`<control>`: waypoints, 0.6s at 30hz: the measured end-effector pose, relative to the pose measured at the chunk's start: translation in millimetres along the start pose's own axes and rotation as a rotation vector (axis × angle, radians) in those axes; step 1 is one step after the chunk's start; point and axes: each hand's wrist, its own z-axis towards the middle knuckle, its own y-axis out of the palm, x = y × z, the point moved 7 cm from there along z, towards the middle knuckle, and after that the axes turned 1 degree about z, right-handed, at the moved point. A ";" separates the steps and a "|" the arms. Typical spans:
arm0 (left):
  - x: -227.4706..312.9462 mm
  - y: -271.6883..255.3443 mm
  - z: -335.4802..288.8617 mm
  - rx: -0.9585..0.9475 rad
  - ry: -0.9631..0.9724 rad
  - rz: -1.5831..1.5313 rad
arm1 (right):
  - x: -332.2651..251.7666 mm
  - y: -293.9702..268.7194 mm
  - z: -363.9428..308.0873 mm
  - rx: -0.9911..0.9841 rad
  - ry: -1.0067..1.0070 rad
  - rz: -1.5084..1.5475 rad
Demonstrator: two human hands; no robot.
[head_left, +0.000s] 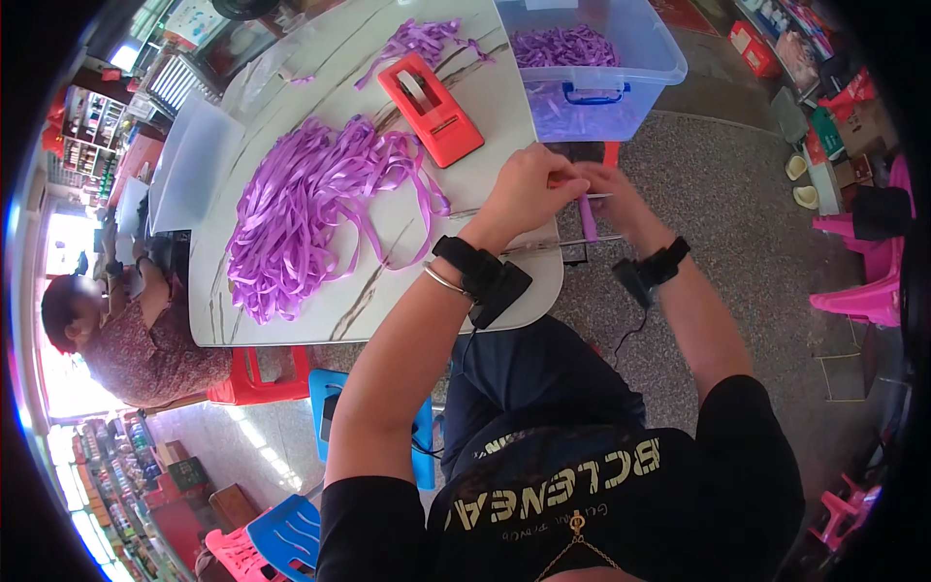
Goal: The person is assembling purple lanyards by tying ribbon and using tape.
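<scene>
My left hand (529, 192) and my right hand (623, 202) meet just beyond the table's right edge, their fingertips touching. A short purple ribbon (588, 221) hangs down from the left hand's pinched fingers. Against the right hand's curled fingers lies a thin whitish strip, its kind unclear; a small orange-red bit shows between the fingers. A large tangled heap of purple ribbon (301, 209) lies on the table, left of my hands. Beyond them stands a red tape dispenser (433, 112).
The marble-patterned white table (378, 315) also bears a smaller ribbon pile (419, 41). A clear plastic bin (645, 73) with purple ribbon pieces stands at its far right. Another person (145, 339) sits at the left. Pink chairs (873, 272) stand at the right.
</scene>
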 end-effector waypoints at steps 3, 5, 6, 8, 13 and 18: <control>1.9 5.1 1.8 -0.110 0.026 0.110 | 28.0 14.8 -27.1 -0.073 -0.001 0.063; 0.4 4.1 1.7 -0.099 0.051 0.129 | 31.8 26.8 -57.2 0.012 0.112 0.205; -0.6 4.4 2.4 -0.098 0.055 0.130 | 37.2 29.2 -66.6 0.013 0.108 0.204; -2.2 6.1 5.1 -0.100 0.052 0.194 | 44.6 26.1 -80.3 0.097 0.053 0.250; -7.0 8.7 6.0 -0.158 -0.045 0.241 | 36.4 33.4 -96.1 0.188 -0.028 0.442; -7.5 10.0 6.9 -0.200 -0.107 0.269 | 31.6 35.8 -101.2 0.204 -0.052 0.544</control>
